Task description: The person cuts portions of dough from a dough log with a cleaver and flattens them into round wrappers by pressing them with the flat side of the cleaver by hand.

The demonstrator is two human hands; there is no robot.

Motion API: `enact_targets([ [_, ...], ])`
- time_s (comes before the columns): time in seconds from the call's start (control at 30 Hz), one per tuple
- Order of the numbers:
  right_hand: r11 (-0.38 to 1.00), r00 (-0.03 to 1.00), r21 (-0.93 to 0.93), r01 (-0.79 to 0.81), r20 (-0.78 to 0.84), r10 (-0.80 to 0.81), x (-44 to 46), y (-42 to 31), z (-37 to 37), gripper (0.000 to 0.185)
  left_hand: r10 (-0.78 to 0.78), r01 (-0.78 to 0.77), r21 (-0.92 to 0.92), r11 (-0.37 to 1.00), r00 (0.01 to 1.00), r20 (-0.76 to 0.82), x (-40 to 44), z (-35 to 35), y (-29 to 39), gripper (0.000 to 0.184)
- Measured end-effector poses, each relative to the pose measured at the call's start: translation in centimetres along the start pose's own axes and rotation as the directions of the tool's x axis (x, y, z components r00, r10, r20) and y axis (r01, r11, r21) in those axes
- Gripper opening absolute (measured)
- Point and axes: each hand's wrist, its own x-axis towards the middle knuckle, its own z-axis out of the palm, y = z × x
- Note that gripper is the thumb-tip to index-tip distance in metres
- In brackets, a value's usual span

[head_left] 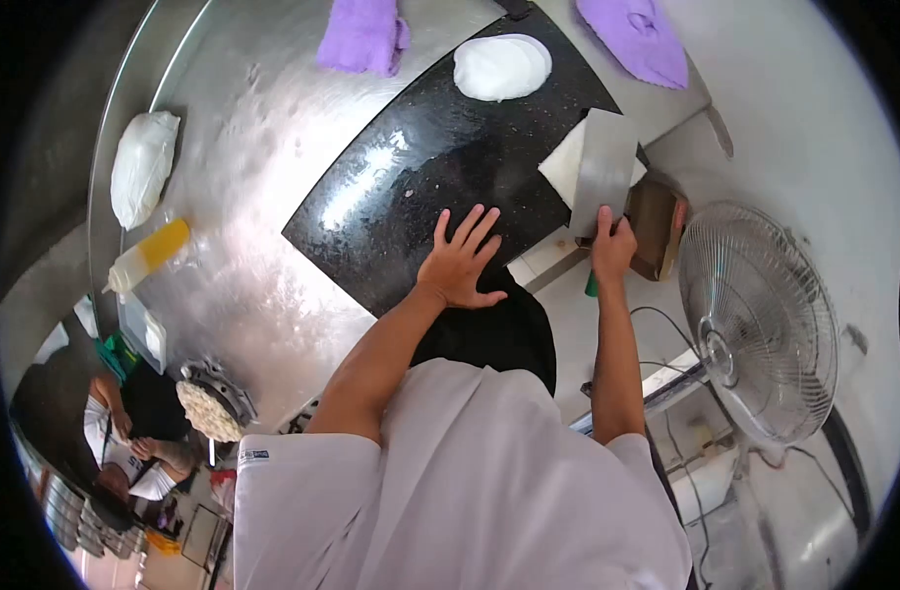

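Observation:
My left hand (461, 264) lies flat with its fingers spread on the near edge of a black board (411, 187). On the right, my right hand (612, 246) grips a green handle, partly hidden in the fist, below a wide metal blade (604, 167). This cleaver is over a white cloth or sheet (565, 165) at the board's right edge, covering part of it. A round white piece (502, 68), smooth and flat-looking, rests at the far end of the board.
Purple cloths (361, 37) (639, 41) lie beyond the board. Left on the metal table (234, 197) are a white bag (145, 169) and a yellow bottle (150, 254). A fan (755, 324) and cardboard box (655, 228) stand right. A person (130, 433) is at lower left.

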Motion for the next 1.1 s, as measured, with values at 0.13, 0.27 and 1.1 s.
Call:
enact_targets([
  [0.13, 0.976, 0.986, 0.137, -0.167, 0.031, 0.164, 0.4, -3.7, -1.5, 0.049, 0.053, -0.056, -0.058, 0.997, 0.996, -0.067, -0.3, 0.5, -0.2, 0.075],
  [0.27, 0.986, 0.994, 0.127, -0.111, 0.013, 0.11, 0.0, -1.9, -0.1, 0.051, 0.074, -0.091, -0.131, 0.987, 0.989, -0.127, -0.2, 0.4, -0.1, 0.07],
  [1.1, 0.94, 0.943, 0.09, -0.33, 0.082, 0.323, -31.6, -1.9, -2.8, 0.056, -0.296, -0.251, -0.734, 0.631, 0.797, -0.527, 1.5, -1.2, -3.0, 0.059],
])
